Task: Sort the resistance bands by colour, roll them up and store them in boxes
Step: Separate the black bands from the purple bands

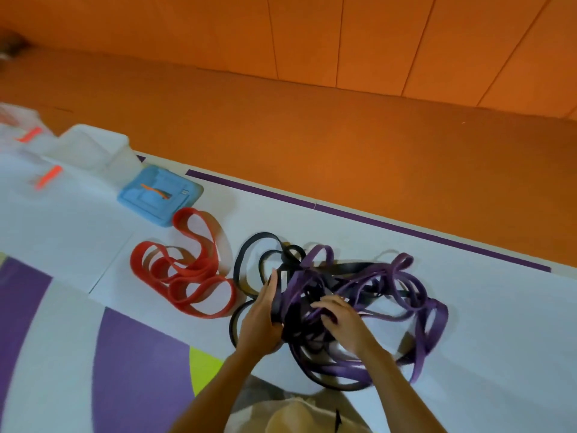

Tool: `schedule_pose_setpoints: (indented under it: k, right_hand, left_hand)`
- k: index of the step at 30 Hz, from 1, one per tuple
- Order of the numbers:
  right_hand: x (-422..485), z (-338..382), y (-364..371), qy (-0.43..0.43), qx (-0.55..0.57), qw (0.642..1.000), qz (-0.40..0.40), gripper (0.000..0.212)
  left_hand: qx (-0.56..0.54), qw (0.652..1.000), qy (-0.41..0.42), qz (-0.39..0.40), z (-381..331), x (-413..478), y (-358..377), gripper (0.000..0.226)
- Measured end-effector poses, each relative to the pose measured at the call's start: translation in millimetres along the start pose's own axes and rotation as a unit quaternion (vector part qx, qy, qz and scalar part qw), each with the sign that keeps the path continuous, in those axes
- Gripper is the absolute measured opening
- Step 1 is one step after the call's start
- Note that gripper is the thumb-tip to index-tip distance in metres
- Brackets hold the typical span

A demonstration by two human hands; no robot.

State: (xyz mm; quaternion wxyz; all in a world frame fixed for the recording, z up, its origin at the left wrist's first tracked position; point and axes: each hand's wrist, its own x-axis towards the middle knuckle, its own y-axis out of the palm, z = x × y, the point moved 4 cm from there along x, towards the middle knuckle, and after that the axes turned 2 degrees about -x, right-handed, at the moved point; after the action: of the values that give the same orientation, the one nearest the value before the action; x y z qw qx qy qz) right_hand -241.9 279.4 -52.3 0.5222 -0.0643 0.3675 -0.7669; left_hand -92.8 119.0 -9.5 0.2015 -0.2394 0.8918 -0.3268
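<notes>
**Sorting stage: both hands at the mixed tangle, red set apart.**
On the white mat point(343, 232) lay one purple and black tangle point(337, 282), its long axis running left to right. It sat directly under and ahead of both hands and sprawled away rightward. One pile of red bands point(193, 271) lay just beside it on the left, with at least two clear boxes point(90, 148) and one blue box point(159, 195) beyond. Bands per colour could not be counted. The left hand point(260, 317), nearer the red pile and the boxes, laid straight, closed-up fingers point(271, 285) against the tangle's left flank. The right hand point(343, 321) curled its fingers point(321, 304) over purple strands; whether they gripped one could not be told.
</notes>
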Motion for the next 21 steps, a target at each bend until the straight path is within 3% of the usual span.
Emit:
schedule_pose_setpoints:
  k: [3, 6, 12, 15, 17, 19, 21]
  right_hand:
    - [1.1, -1.8, 9.8, 0.042, -0.076, 0.994, 0.061, 0.037]
    - [5.9, 2.0, 10.5, 0.065, -0.092, 0.992, 0.054, 0.039]
    - [4.5, 0.8, 6.7, 0.148, -0.074, 0.985, -0.038, 0.028]
    - [4.3, 17.0, 4.6, 0.081, -0.177, 0.976, -0.102, 0.015]
    - [7.2, 26.3, -0.8, 0.031, -0.151, 0.978, -0.142, 0.008]
    - [14.2, 32.4, 2.1, 0.018, -0.085, 0.991, -0.103, 0.016]
    - [19.6, 40.4, 24.2, 0.023, -0.112, 0.993, 0.029, 0.049]
  left_hand:
    - [0.076, 0.997, 0.034, -0.001, 3.4, -5.7, -6.8, 0.094]
    - [0.121, 0.989, 0.061, 0.063, 13.6, -10.4, -0.9, 0.085]
    - [0.045, 0.985, -0.118, 0.118, 48.0, -15.4, 4.4, 0.104]
    - [0.007, 0.985, -0.130, 0.114, 49.3, -19.0, 8.8, 0.109]
    - [-0.004, 0.988, -0.114, 0.105, 45.3, -22.2, 11.0, 0.111]
    - [-0.024, 0.989, -0.105, 0.097, 41.0, -25.7, 10.5, 0.110]
    - [-0.043, 0.989, -0.107, 0.092, 40.6, -28.0, 9.7, 0.110]
